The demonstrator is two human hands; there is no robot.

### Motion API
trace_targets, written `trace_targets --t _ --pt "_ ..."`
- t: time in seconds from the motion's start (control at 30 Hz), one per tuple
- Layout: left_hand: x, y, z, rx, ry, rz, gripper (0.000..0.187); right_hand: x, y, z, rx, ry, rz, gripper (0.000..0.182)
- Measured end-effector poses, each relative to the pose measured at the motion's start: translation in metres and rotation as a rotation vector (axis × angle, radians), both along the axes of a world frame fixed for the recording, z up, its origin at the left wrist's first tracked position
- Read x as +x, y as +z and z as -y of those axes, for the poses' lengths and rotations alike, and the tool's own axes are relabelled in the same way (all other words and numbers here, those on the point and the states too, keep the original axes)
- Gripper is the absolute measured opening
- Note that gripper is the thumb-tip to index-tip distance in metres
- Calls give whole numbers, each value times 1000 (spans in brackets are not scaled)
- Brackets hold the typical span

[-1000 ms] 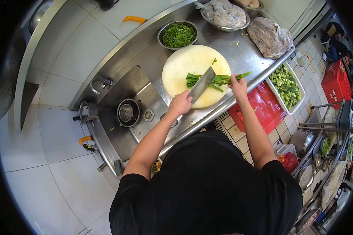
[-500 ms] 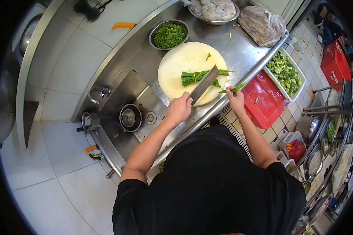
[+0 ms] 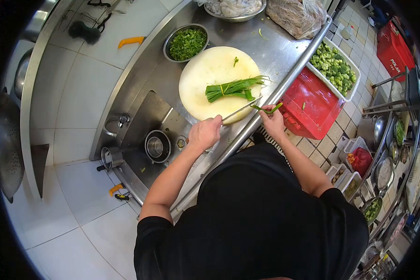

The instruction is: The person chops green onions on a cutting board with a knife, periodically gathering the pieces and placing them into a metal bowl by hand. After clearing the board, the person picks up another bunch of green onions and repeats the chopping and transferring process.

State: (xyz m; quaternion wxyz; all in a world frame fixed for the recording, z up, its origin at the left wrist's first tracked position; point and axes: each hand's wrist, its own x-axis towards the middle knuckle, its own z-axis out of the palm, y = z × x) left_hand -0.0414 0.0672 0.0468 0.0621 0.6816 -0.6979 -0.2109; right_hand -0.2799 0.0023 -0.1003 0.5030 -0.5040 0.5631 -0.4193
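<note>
My left hand [image 3: 204, 134] is closed round the handle of a cleaver [image 3: 241, 110], whose blade is seen nearly edge-on above the near right part of the round cutting board [image 3: 196, 79]. A bundle of cut green stalks [image 3: 233, 88], bound with a yellow band, lies on the board beyond the blade. Past the board's right edge, my right hand [image 3: 272, 122] pinches a bent green stalk [image 3: 269, 110] near the cleaver's tip. A small green scrap [image 3: 235, 61] lies farther back on the board.
A metal bowl of chopped greens [image 3: 187, 43] stands behind the board. The sink [image 3: 147, 119] holds a round metal pot [image 3: 157, 145]. Right of the counter edge are a red crate [image 3: 312, 105] and a white tray of broccoli [image 3: 332, 69]. A bagged item [image 3: 297, 17] sits at the back.
The cleaver has turned from showing its broad face to nearly edge-on, and its tip has come off the bundle. The stalk in my right hand has changed angle and looks bent. The view has shifted.
</note>
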Motion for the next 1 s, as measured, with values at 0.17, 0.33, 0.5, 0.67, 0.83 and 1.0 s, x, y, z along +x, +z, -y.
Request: trace_targets --t 0.17,0.33,0.5,0.67,0.83,1.0 --pt "25 -17 1 125 74 88 22 -16 7 1 -2 -13 -14 16" --pt "56 -27 -21 65 265 -140 23 -10 76 28 -353 358 -510 23" --pt "93 -80 -56 -144 566 -504 18 43 107 53 -624 855 -821 29" --pt "85 -45 -66 10 830 -613 21 87 80 49 -578 894 -839 38" --pt "80 -45 -84 29 854 -570 17 92 73 93 -842 398 -725 38" --pt "77 -27 -73 250 825 -423 27 102 50 195 -588 359 -830 40"
